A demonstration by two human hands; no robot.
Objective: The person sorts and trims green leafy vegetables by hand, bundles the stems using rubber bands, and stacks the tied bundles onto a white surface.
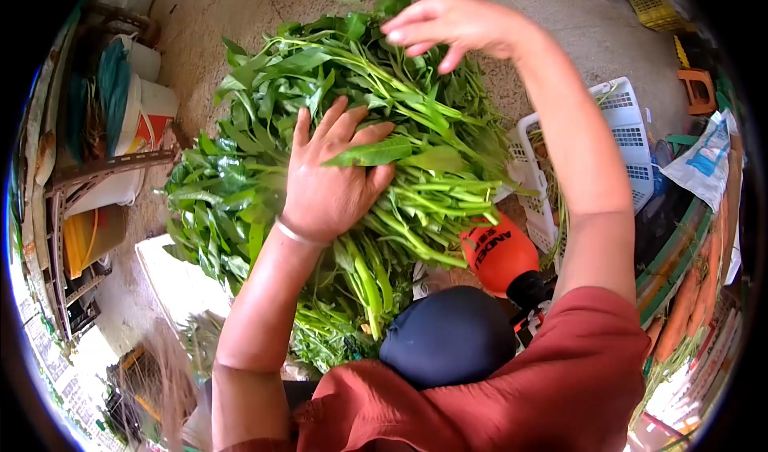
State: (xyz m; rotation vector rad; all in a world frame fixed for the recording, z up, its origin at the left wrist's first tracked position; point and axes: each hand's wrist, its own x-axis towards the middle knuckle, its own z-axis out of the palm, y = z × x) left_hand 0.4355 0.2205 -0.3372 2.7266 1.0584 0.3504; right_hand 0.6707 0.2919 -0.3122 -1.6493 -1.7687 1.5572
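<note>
While the left hand (336, 180) rests on the greens (424, 104), the right hand (468, 28) hangs at their far edge

As I view it from afar, the greens form a broad, loose heap filling the middle of the view; what bears them is mostly hidden. Leaves (212, 192) spread chiefly to the left and top, while pale stems (436, 204) gather at the right, their ends near a red bottle (504, 252) and a white crate (628, 120). The left hand lies palm down, fingers spread, one long leaf (372, 152) crossing them; I cannot see what is under the palm. The right hand bends at the wrist, fingers loosely apart, nothing visible between them; whether its fingertips touch the greens I cannot tell.

I judge each stem light but the heap bulky and apt to splay. The stems look fairly stiff, yet likely to snap if bent hard; the leaves look soft and easily bruised, and the gloss on those at left suggests a slippery surface. I would take hold around several stems together, near their ends, with a light grip, and support the leafy part from beneath rather than pinch it.
</note>
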